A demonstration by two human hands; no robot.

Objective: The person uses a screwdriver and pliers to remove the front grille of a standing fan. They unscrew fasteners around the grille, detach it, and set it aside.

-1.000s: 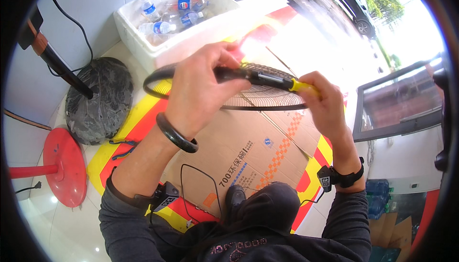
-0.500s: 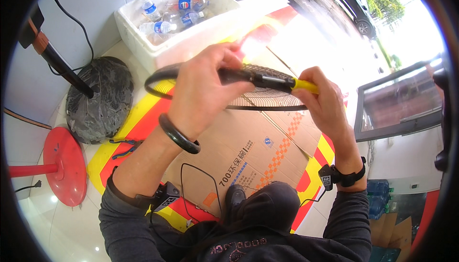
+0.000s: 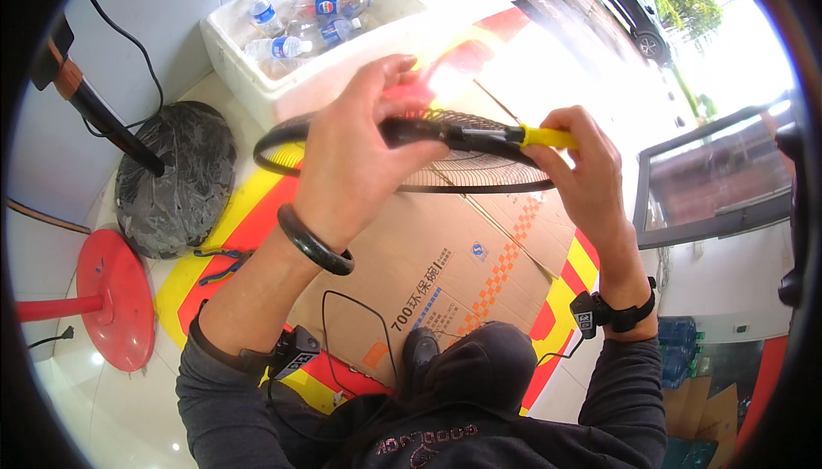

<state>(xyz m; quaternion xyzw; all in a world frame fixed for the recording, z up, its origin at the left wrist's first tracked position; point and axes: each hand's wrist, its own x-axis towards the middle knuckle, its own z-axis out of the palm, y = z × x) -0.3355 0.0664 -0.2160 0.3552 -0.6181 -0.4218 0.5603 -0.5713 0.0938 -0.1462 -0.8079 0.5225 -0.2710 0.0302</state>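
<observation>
A round black wire fan grille [image 3: 488, 180] is held up edge-on before me, above the cardboard. My left hand [image 3: 351, 148] is closed on its near rim, thumb along the edge, fingers partly hidden behind. My right hand [image 3: 582, 157] grips the yellow handle [image 3: 552, 137] of what looks like a screwdriver. The front of this tool meets the rim just right of my left thumb; its tip cannot be made out against the black.
Flattened cardboard [image 3: 454, 272] covers the floor under my hands. A white foam box [image 3: 274, 92] of plastic bottles stands at the far left. To the left are a black round base [image 3: 175, 187], a red round base [image 3: 120, 298] and pliers [image 3: 224, 265]. A framed pane [image 3: 719, 182] stands right.
The grille and both hands have risen slightly. My right hand has shifted its grip, and more of the yellow handle shows at its front.
</observation>
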